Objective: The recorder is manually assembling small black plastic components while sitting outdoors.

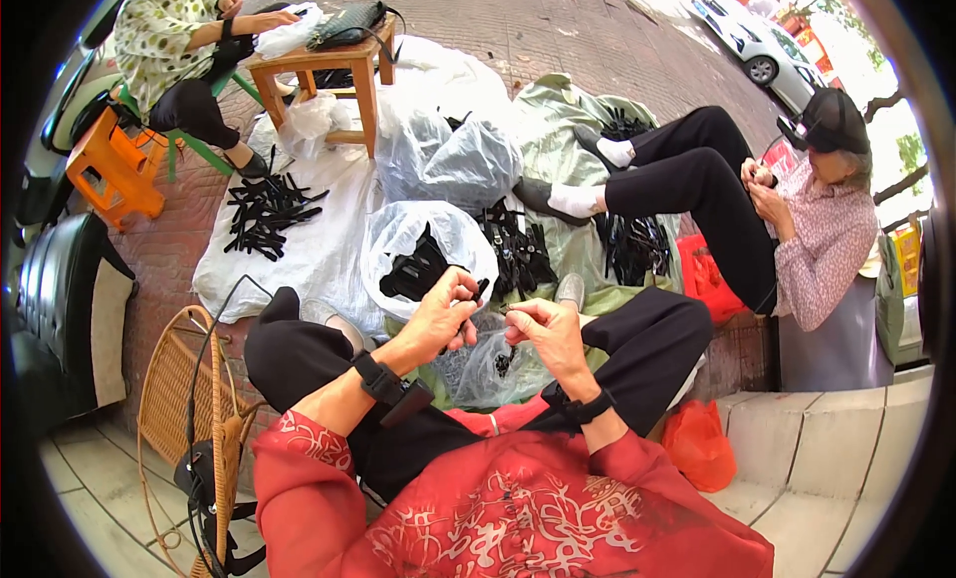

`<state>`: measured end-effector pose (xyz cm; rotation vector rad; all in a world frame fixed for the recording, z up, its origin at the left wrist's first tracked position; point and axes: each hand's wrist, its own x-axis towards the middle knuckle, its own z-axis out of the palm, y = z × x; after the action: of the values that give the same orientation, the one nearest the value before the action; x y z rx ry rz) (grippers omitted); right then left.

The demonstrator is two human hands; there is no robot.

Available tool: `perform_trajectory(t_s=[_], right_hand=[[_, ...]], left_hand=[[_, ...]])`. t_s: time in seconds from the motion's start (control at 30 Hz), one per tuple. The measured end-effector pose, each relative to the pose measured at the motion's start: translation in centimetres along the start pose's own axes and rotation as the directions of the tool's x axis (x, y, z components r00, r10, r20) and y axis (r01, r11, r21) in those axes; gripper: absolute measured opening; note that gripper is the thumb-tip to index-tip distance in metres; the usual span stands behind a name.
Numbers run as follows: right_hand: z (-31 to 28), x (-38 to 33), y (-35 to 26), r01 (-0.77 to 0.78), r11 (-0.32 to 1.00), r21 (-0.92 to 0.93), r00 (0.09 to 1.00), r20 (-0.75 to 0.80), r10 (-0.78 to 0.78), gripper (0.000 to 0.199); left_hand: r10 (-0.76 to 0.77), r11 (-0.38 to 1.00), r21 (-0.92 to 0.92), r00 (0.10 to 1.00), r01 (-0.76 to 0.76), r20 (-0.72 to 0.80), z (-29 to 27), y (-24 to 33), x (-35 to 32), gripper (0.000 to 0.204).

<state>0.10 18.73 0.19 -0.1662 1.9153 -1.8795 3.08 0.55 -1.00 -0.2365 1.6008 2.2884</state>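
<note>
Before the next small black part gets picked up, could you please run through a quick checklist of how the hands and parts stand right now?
1. Left hand has a firm pinch on the thin black piece: ok, its tip sticks out past the fingertips.
2. Right hand holds a matching part: cannot tell, the fingers are curled shut and hide what is inside.
3. Both hands are raised over the lap, close together but apart: ok.
4. Open clear bag of black parts lies just in front of the knees: ok.
5. Small clear bag sits under the hands: ok.
6. Seated person's feet stay off the near bag: ok.
</note>
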Motion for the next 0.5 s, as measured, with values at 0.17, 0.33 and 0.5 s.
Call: perform_trajectory(t_s=[0.17,0.33,0.5], right_hand=[[1.7,0.2,0.1,0.402,0.676,-0.617,0.854,-0.015,-0.521,0.007],[1.9,0.7,-0.1,0.558,0.406,-0.724,0.697,0.143,-0.703,0.011],[1.7,0.9,-0.1,0.653,0.387,-0.65,0.658,0.235,-0.715,0.01]], left_hand=[[-0.111,0.973,-0.19,0.989,0.128,0.097,0.0,-1.0,0.7,0.011],[-0.112,0.976,-0.174,0.988,0.129,0.105,0.8,-0.3,0.7,0.013],[-0.023,0.974,-0.224,0.995,0.045,0.1,0.9,-0.6,1.0,0.016]])
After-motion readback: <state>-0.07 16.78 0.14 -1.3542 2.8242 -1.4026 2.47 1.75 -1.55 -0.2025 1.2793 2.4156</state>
